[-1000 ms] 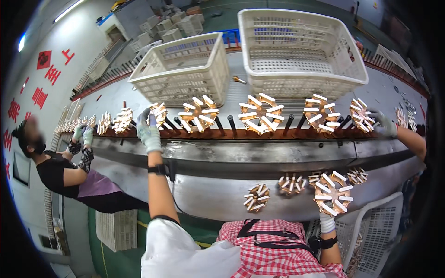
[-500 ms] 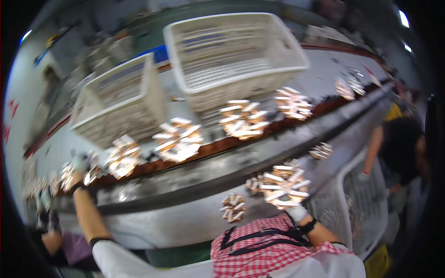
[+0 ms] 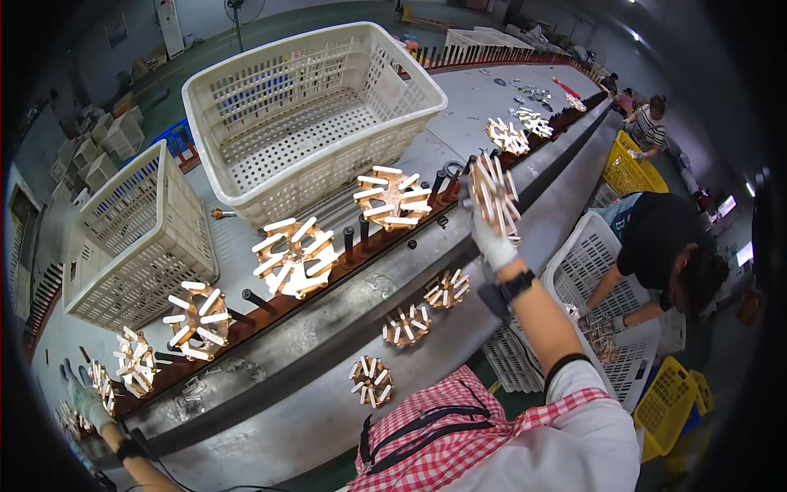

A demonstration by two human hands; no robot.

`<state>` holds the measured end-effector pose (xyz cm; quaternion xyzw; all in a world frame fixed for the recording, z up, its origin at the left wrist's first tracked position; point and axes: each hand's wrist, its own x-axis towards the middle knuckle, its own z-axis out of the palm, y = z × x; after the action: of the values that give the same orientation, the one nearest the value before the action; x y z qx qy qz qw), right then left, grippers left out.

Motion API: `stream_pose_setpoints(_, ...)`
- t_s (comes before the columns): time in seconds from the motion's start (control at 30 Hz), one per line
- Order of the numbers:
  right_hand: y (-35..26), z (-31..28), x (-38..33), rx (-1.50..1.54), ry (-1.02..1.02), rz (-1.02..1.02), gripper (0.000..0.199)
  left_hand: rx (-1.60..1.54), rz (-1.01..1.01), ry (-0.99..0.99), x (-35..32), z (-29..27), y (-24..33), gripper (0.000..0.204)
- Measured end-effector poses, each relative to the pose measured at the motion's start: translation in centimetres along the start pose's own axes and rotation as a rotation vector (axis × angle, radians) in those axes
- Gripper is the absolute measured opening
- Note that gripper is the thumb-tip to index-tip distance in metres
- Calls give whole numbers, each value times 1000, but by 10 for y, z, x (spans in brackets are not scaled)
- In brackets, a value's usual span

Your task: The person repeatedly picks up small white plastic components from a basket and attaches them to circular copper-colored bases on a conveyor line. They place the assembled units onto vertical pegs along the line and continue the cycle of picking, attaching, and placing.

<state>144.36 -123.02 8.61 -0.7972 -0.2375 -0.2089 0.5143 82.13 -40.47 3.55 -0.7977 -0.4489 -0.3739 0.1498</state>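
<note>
My gloved right hand [image 3: 490, 236] is closed on a copper-coloured wheel-like part [image 3: 494, 197] with white bars round it, held tilted over the peg rail. Far to the left, my gloved left hand [image 3: 88, 402] reaches beside another such part [image 3: 102, 386], its fingers apart; whether it touches the part is unclear. Along the brown rail [image 3: 348, 261] with black pegs sit several more, among them a large one [image 3: 295, 256] and one farther right [image 3: 392, 197]. Nearer to me, smaller-looking wheel parts lie on the metal ledge, such as this one [image 3: 371, 381].
Two white plastic crates, a large one [image 3: 320, 172] and a narrower one [image 3: 184, 238], stand beyond the rail. At right, a person in dark clothing [image 3: 660, 246] bends over a white crate [image 3: 584, 258]. Yellow crates [image 3: 668, 402] stand behind that person.
My right hand has lifted a wheel part from in front of my body up to the rail. The view has turned, and my left hand now appears lower and farther left.
</note>
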Motion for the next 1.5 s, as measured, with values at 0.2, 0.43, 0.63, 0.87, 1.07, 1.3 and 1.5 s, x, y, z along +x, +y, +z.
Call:
stream_pose_setpoints(0.2,70,64,76,-709,-82,146,46,-767,-170,-6,-140,-104,180,41)
stream_pose_setpoints(0.43,48,104,78,-596,-374,67,46,-1057,-225,-940,-330,-132,311,25)
stream_pose_setpoints(0.63,56,132,35,-729,-299,-53,42,-940,-80,-1373,-402,-82,394,36)
stream_pose_setpoints(0.87,-68,95,-255,28,-732,255,37,-912,25,-1262,-482,-14,442,32)
stream_pose_setpoints(1.07,15,131,-341,147,-1104,816,48,-1023,-206,-1425,-497,-2,471,24)
stream_pose_setpoints(1.3,-9,70,-281,407,-1104,928,43,-1017,-63,-1418,-424,-80,527,25)
stream_pose_setpoints(1.5,-52,-17,-224,576,-926,938,40,-937,108,-1261,-351,-163,598,26)
